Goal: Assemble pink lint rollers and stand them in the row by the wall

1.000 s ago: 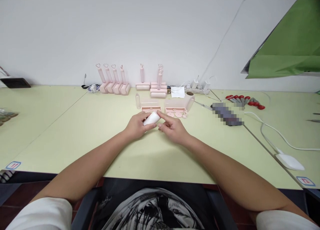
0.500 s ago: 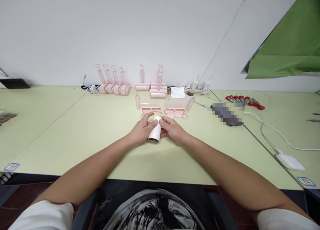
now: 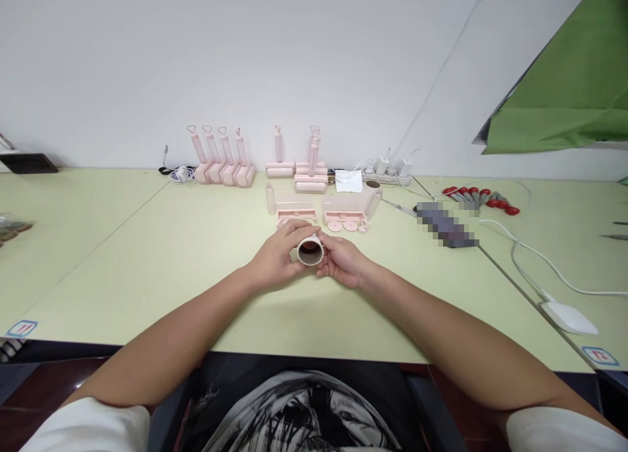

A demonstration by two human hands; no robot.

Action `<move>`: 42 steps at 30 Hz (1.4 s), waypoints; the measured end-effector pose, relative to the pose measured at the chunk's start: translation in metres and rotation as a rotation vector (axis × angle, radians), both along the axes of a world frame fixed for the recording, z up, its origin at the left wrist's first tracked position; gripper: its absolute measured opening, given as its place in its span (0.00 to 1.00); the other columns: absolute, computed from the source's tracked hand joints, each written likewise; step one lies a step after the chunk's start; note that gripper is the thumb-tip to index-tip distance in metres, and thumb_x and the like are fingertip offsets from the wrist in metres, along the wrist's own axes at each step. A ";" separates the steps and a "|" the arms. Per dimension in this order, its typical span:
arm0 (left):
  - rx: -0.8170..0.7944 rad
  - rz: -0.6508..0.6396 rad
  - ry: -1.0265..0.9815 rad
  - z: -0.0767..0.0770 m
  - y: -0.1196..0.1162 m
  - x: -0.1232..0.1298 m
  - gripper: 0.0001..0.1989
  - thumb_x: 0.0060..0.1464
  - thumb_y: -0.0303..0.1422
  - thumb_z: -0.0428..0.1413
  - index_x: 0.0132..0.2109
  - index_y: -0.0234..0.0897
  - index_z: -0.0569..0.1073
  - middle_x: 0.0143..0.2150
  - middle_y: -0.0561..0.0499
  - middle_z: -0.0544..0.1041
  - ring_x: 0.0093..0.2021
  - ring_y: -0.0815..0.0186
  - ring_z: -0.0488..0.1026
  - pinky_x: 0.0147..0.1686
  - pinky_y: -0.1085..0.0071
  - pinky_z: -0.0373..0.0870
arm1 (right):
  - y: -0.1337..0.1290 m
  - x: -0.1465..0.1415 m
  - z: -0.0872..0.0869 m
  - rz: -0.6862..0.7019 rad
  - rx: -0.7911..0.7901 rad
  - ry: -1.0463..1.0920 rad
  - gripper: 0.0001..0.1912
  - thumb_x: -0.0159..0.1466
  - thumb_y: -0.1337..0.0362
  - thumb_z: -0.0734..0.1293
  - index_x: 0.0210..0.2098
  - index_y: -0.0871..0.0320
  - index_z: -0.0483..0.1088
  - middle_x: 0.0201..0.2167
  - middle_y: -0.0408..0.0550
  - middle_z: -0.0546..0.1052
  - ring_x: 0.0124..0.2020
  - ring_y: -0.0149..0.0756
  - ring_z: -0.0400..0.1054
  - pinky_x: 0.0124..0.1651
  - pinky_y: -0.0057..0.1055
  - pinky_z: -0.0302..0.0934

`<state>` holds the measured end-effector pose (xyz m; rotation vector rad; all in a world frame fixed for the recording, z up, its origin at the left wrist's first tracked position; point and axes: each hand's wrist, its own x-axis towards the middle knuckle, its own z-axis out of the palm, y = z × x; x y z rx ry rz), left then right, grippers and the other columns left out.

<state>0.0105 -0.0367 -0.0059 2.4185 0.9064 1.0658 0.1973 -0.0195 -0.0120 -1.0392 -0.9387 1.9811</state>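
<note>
A white sticky lint roll (image 3: 311,250) is between my two hands, its open cardboard core facing me. My left hand (image 3: 280,256) is wrapped round its left side, fingers over the top and thumb underneath. On the other side, my right hand (image 3: 342,259) grips the roll with bent fingers. Just beyond my hands lie pink lint roller parts: two open housings, the left (image 3: 297,214) partly covered by my left hand, the right (image 3: 345,217) in full view. Round pink end caps (image 3: 350,226) and a clear handle (image 3: 270,199) lie near them.
Several pink lint rollers (image 3: 223,171) stand against the wall at the back left, and more (image 3: 311,180) at back centre. Another roll (image 3: 373,186), white paper (image 3: 348,181) and a power strip (image 3: 392,177) are behind. Right are a blurred dark object (image 3: 444,225), red-capped items (image 3: 471,193) and a white cable (image 3: 544,262).
The lint roll has tilted so that its open end now faces me instead of down towards the table. My left fingers have moved over its top.
</note>
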 end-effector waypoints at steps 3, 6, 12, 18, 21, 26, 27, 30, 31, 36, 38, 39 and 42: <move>-0.023 0.040 -0.004 0.000 0.001 0.000 0.23 0.55 0.33 0.61 0.57 0.43 0.69 0.53 0.46 0.74 0.54 0.58 0.70 0.53 0.60 0.69 | 0.001 0.000 -0.003 0.009 0.002 -0.034 0.17 0.70 0.55 0.61 0.32 0.62 0.70 0.19 0.46 0.75 0.15 0.29 0.65 0.18 0.27 0.68; -0.090 0.098 0.013 0.001 0.000 0.000 0.21 0.54 0.38 0.62 0.54 0.43 0.71 0.52 0.47 0.75 0.52 0.58 0.71 0.47 0.62 0.72 | 0.003 0.001 -0.006 0.043 0.004 -0.044 0.15 0.69 0.58 0.62 0.32 0.62 0.71 0.20 0.47 0.76 0.15 0.28 0.65 0.19 0.30 0.70; -0.120 0.068 0.019 0.003 -0.001 0.000 0.18 0.54 0.35 0.61 0.52 0.42 0.73 0.51 0.48 0.76 0.50 0.60 0.72 0.37 0.70 0.72 | 0.002 0.001 -0.009 0.069 0.070 -0.062 0.11 0.67 0.63 0.65 0.31 0.62 0.72 0.21 0.46 0.74 0.17 0.28 0.67 0.23 0.31 0.72; -0.139 0.355 -0.249 0.006 0.019 -0.019 0.20 0.49 0.35 0.64 0.50 0.40 0.75 0.48 0.49 0.77 0.44 0.64 0.74 0.31 0.74 0.72 | 0.001 -0.005 -0.013 0.060 0.296 -0.331 0.08 0.65 0.61 0.66 0.38 0.60 0.73 0.31 0.49 0.77 0.23 0.29 0.69 0.21 0.26 0.69; -0.153 0.492 -0.376 0.007 0.032 -0.031 0.21 0.46 0.36 0.65 0.49 0.39 0.75 0.46 0.49 0.77 0.41 0.65 0.74 0.30 0.74 0.73 | 0.008 -0.009 -0.014 0.087 0.513 -0.602 0.11 0.64 0.61 0.66 0.44 0.58 0.74 0.29 0.47 0.77 0.25 0.32 0.70 0.20 0.25 0.65; -0.150 0.515 -0.429 0.003 0.042 -0.038 0.21 0.45 0.34 0.65 0.49 0.38 0.75 0.46 0.49 0.77 0.42 0.65 0.74 0.31 0.74 0.73 | 0.035 -0.021 -0.010 0.118 0.946 -0.980 0.18 0.66 0.66 0.62 0.54 0.58 0.73 0.49 0.53 0.79 0.45 0.41 0.74 0.51 0.39 0.67; -0.143 0.500 -0.424 0.001 0.041 -0.038 0.21 0.46 0.34 0.65 0.49 0.38 0.75 0.46 0.49 0.76 0.42 0.65 0.74 0.31 0.75 0.73 | 0.041 -0.024 -0.008 0.132 1.018 -1.018 0.19 0.65 0.67 0.62 0.55 0.58 0.72 0.55 0.53 0.76 0.51 0.43 0.71 0.56 0.40 0.63; -0.109 0.411 -0.379 0.000 0.038 -0.036 0.19 0.47 0.35 0.65 0.48 0.38 0.75 0.47 0.49 0.76 0.41 0.66 0.74 0.32 0.75 0.72 | 0.054 -0.035 -0.003 0.208 1.122 -1.092 0.22 0.65 0.68 0.62 0.58 0.58 0.69 0.59 0.54 0.73 0.58 0.45 0.67 0.58 0.39 0.60; -0.088 0.372 -0.351 0.001 0.036 -0.035 0.19 0.48 0.35 0.65 0.48 0.38 0.75 0.47 0.48 0.76 0.41 0.66 0.74 0.33 0.75 0.72 | 0.056 -0.037 -0.001 0.239 1.139 -1.114 0.21 0.65 0.68 0.61 0.57 0.58 0.70 0.56 0.54 0.75 0.56 0.46 0.68 0.55 0.38 0.61; 0.022 0.250 -0.203 0.006 0.025 -0.031 0.18 0.51 0.34 0.63 0.49 0.39 0.74 0.50 0.46 0.76 0.48 0.63 0.73 0.36 0.74 0.72 | 0.051 -0.038 0.004 0.312 1.211 -1.293 0.12 0.67 0.65 0.59 0.41 0.57 0.74 0.42 0.52 0.80 0.42 0.44 0.73 0.38 0.32 0.59; 0.024 0.228 -0.170 0.008 0.022 -0.029 0.18 0.52 0.33 0.63 0.50 0.39 0.74 0.50 0.46 0.76 0.49 0.63 0.73 0.36 0.73 0.71 | 0.042 -0.030 0.004 0.290 1.204 -1.360 0.11 0.67 0.64 0.59 0.37 0.57 0.73 0.37 0.51 0.80 0.38 0.42 0.72 0.34 0.31 0.55; 0.016 0.221 -0.159 0.009 0.021 -0.028 0.17 0.52 0.33 0.63 0.50 0.39 0.74 0.50 0.47 0.77 0.49 0.63 0.73 0.36 0.73 0.71 | 0.037 -0.026 0.004 0.278 1.199 -1.388 0.11 0.67 0.64 0.59 0.35 0.57 0.73 0.36 0.51 0.79 0.37 0.41 0.71 0.33 0.31 0.54; -0.014 0.212 -0.143 0.009 0.018 -0.024 0.17 0.52 0.34 0.64 0.49 0.40 0.74 0.50 0.47 0.77 0.48 0.63 0.73 0.37 0.73 0.71 | 0.022 -0.011 0.002 0.258 1.175 -1.451 0.12 0.67 0.63 0.60 0.33 0.57 0.73 0.40 0.52 0.77 0.37 0.40 0.71 0.32 0.31 0.52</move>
